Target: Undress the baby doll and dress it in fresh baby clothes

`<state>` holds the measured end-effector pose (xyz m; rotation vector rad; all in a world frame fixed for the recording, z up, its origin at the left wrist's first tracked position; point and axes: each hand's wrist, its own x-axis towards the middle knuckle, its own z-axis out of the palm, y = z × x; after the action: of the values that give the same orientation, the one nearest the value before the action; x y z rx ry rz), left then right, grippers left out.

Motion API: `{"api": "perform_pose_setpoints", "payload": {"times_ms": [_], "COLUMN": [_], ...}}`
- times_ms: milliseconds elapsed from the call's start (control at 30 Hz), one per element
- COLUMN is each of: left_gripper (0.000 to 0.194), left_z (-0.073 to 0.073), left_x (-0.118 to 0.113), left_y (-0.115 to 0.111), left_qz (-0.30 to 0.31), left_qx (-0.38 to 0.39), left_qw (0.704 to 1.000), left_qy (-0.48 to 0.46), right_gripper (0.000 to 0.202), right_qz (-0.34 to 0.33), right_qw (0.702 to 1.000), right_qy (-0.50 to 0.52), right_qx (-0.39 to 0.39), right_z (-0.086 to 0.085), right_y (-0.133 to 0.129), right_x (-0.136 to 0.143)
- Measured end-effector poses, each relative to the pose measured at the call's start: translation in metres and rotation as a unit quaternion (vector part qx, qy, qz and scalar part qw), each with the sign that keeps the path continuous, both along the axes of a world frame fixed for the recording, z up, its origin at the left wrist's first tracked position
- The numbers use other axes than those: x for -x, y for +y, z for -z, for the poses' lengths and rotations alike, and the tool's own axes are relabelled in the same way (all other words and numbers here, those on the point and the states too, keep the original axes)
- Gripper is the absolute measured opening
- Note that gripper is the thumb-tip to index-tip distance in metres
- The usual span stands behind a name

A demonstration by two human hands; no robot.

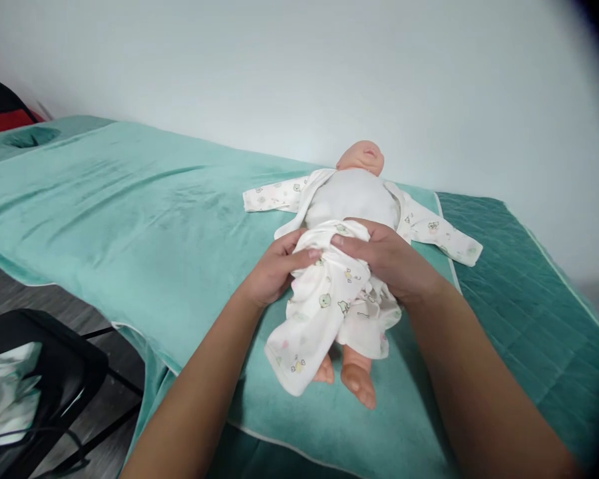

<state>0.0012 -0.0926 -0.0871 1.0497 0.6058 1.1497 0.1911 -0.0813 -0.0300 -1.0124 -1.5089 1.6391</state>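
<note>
A baby doll (363, 156) lies on its back on a teal-covered bed, head toward the wall and feet toward me. It wears an open white printed top (442, 229) with both sleeves spread outward, over a plain white torso. White printed pants (324, 299) are around its legs, bunched at the waist, with one leg end hanging loose past a foot. My left hand (282, 266) grips the waist of the pants on the left side. Opposite it, my right hand (387, 256) holds the waistband, thumb on top. Both bare feet (358, 382) show below the cloth.
The teal cover (144, 219) stretches left, with a darker quilted cover (524, 299) at the right. A pale wall (239, 73) stands behind. At the lower left, a black chair (64, 359) bears crumpled white and green packaging (12, 392) and a dark cable.
</note>
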Motion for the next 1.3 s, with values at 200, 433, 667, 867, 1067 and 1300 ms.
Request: {"api": "perform_pose_setpoints", "payload": {"times_ms": [200, 433, 667, 867, 1067, 1300], "left_gripper": [0.021, 0.027, 0.035, 0.044, 0.045, 0.048], "left_z": [0.005, -0.002, -0.001, 0.002, 0.003, 0.001], "left_x": [-0.002, -0.002, -0.004, 0.004, 0.004, -0.001], "left_y": [0.002, 0.001, 0.001, -0.002, -0.003, -0.007], "left_qz": [-0.039, -0.022, -0.024, 0.081, 0.038, -0.005], "left_qx": [0.022, 0.032, 0.011, -0.022, 0.002, 0.022], "left_qw": [0.997, 0.998, 0.999, 0.996, 0.999, 1.0], "left_qy": [-0.066, -0.057, -0.027, 0.024, 0.002, -0.021], "right_gripper": [0.037, 0.042, 0.043, 0.033, 0.034, 0.041], "right_qz": [-0.16, -0.066, -0.031, -0.031, -0.037, -0.195], "right_qw": [0.975, 0.997, 0.998, 0.999, 0.994, 0.964], "right_qy": [-0.139, -0.037, 0.052, 0.037, -0.063, -0.128], "right_qx": [-0.06, -0.022, 0.006, -0.023, -0.085, -0.126], "right_z": [-0.01, -0.002, 0.001, 0.001, -0.004, -0.011], "right_y": [0.001, -0.002, -0.001, -0.001, -0.004, 0.0], "right_x": [-0.007, -0.006, -0.003, -0.005, -0.003, -0.013]}}
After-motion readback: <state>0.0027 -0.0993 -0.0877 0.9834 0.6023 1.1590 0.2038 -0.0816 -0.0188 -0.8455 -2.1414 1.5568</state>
